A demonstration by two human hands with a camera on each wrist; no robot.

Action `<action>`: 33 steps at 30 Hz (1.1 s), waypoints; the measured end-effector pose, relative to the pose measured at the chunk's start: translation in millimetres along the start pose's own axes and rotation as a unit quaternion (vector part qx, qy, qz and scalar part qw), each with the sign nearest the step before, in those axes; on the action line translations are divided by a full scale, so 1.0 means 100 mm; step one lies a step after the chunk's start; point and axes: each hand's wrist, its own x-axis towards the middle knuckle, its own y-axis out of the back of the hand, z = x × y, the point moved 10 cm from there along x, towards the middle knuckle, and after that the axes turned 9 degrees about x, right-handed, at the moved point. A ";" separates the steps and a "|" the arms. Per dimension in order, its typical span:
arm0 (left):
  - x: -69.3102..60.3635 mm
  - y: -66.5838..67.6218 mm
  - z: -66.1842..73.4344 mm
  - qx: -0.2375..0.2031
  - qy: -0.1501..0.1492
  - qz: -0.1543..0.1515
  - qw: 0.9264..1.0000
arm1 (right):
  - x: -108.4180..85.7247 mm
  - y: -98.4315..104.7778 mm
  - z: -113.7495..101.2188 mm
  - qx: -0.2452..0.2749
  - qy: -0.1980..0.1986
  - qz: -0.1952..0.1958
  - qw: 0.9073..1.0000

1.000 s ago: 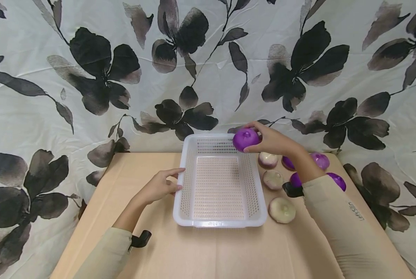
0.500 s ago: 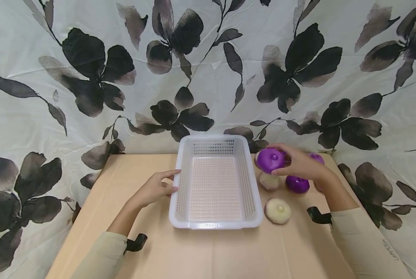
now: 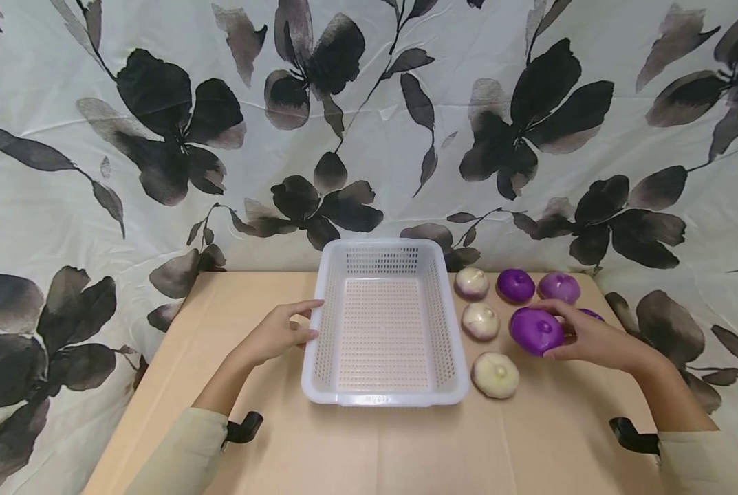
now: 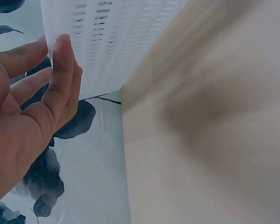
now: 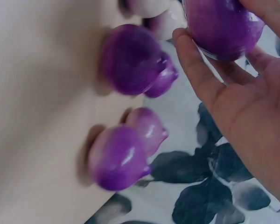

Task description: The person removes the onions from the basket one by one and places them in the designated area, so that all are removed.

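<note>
My right hand grips a glossy purple onion between thumb and fingers, to the right of the basket. In the right wrist view this onion hangs above other purple onions. My left hand touches the left side of a white perforated plastic basket with fairly straight fingers; its fingertips lie against the rim and wall in the left wrist view. Three whitish onions form a column along the basket's right side. Purple onions sit behind the held one, some partly hidden by my right hand.
The basket stands on a light wood-coloured table, with nothing visible inside it. A white cloth with dark flowers hangs behind the table's far edge. Black wrist straps circle both forearms.
My right hand has carried the purple onion from above the basket's far right corner rightward and nearer, over the purple onions. My left hand stays at the basket's left side.
</note>
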 end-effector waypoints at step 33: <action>0.01 0.02 0.02 0.014 0.010 -0.005 1.000 | -0.27 -0.40 0.64 0.022 -0.033 -0.091 0.995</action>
